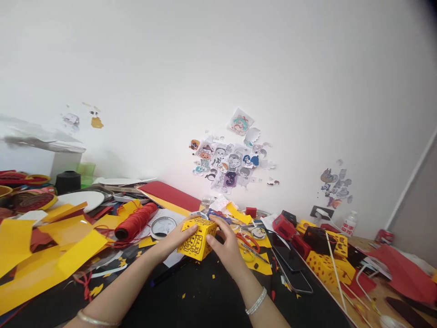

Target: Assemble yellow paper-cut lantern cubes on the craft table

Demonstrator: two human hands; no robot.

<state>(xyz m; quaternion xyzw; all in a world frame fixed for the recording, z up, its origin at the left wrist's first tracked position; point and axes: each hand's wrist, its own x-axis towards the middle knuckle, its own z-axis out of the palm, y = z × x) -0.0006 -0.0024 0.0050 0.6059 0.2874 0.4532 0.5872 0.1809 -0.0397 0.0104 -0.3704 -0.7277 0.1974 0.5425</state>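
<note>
A small yellow paper box [193,244] with black line drawings and cut-out openings is held between my two hands, just above a black work mat [201,300]. My left hand [184,233] grips its left and back side, thumb along the upper edge. My right hand [222,243] closes on the right side, its thumb pressed on the near right face and the fingers reaching behind. The far fingertips of both hands are partly hidden by the box. Small yellow scraps [183,296] lie on the mat near it.
Yellow paper sheets [73,243] and a red thread spool [136,221] crowd the left. Right of my hands lie orange-handled scissors [251,240], a pen [251,248] and a phone [288,253]. Farther right are more yellow boxes [329,269] and thin sticks [336,273]. A wall stands behind.
</note>
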